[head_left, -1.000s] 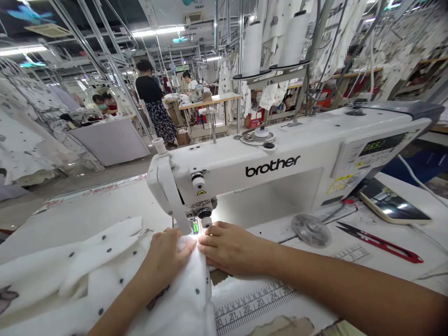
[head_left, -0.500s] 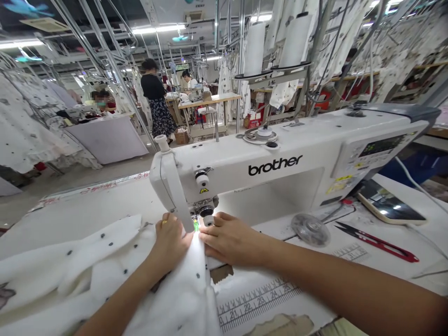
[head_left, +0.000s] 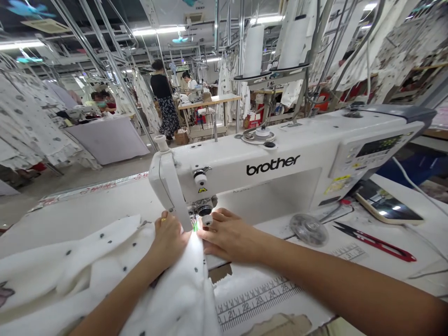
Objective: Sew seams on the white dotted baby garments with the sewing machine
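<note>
A white fabric [head_left: 191, 284] with small dark spots lies under the needle area of a white Brother sewing machine [head_left: 238, 163]. My left hand [head_left: 170, 240] is closed on the fabric just left of the presser foot [head_left: 195, 226], its thumb pointing toward the foot. On the other side, my right hand [head_left: 233, 235] holds the fabric's right edge, fingers pressed together. Its fingertips are close to the needle and partly behind a white knob [head_left: 207, 219]. A bright lamp lights the spot between both hands. What lies under my fingers is hidden.
On the tabletop right of my right arm are red-handled thread snips [head_left: 376, 241], a clear round bobbin-like disc [head_left: 308, 229] and a phone [head_left: 387, 201]. A printed ruler [head_left: 259, 301] runs along the front. Thread cones [head_left: 254, 50] stand above; co-workers sit and stand beyond.
Both hands keep nearly the same place at the needle, with the fabric shifted only slightly. In the background, the standing person has moved a little to the right and turned away.
</note>
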`<action>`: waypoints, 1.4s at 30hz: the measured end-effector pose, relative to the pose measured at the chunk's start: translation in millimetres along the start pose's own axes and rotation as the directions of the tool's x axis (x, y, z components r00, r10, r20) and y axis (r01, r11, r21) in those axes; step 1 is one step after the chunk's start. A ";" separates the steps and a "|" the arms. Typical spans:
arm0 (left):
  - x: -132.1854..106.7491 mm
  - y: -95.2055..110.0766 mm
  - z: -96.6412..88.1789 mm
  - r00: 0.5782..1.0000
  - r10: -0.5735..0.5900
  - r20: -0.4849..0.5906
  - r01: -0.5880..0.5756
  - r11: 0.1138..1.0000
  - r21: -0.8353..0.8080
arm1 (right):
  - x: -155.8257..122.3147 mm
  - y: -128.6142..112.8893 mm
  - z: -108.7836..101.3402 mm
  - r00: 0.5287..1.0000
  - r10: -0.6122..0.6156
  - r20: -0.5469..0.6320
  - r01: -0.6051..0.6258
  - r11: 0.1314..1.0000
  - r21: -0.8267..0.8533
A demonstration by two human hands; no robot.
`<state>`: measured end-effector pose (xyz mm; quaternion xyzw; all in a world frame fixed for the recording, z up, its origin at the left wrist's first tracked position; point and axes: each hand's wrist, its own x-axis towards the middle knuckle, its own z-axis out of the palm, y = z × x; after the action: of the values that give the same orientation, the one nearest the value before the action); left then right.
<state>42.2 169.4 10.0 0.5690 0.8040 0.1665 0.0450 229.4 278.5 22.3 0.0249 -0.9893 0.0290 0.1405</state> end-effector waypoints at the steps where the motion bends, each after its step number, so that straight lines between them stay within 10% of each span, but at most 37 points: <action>1: 0.8 -0.8 -1.1 1.000 0.004 0.009 -0.004 1.000 0.016 | -0.6 0.6 0.1 1.000 -0.008 0.000 0.008 1.000 -0.007; 9: -57.3 0.8 -52.5 0.965 0.257 0.046 -0.259 0.965 0.043 | -7.1 6.3 -12.5 0.979 -0.204 0.004 0.204 0.977 -0.059; 13: -101.1 12.3 -54.1 0.819 0.570 0.058 -0.573 0.819 0.035 | -12.6 -14.9 -20.2 0.829 -0.558 -0.024 0.555 0.828 -0.086; 18: -105.1 13.8 -32.4 0.867 0.496 -0.053 -0.498 0.866 -0.045 | -19.3 -53.5 -15.2 0.674 -0.732 -0.105 0.726 0.682 -0.095; 22: -93.6 11.5 -33.6 0.867 0.474 -0.153 -0.491 0.865 -0.105 | -18.4 -57.4 -6.6 0.684 -0.695 -0.223 0.668 0.719 -0.193; 27: -92.1 10.5 -27.5 0.790 0.613 0.002 -0.612 0.789 0.061 | -17.7 -48.8 -3.3 0.681 -0.667 -0.303 0.612 0.745 -0.266; 42: -45.2 3.3 -21.0 0.807 0.590 -0.012 -0.590 0.807 0.032 | -15.3 -21.5 -7.3 0.885 -0.465 -0.012 0.453 0.867 -0.206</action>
<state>55.4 123.9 25.5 0.7892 0.5902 0.1677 -0.0249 247.3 258.1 26.1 0.2444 -0.9482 -0.1030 0.1751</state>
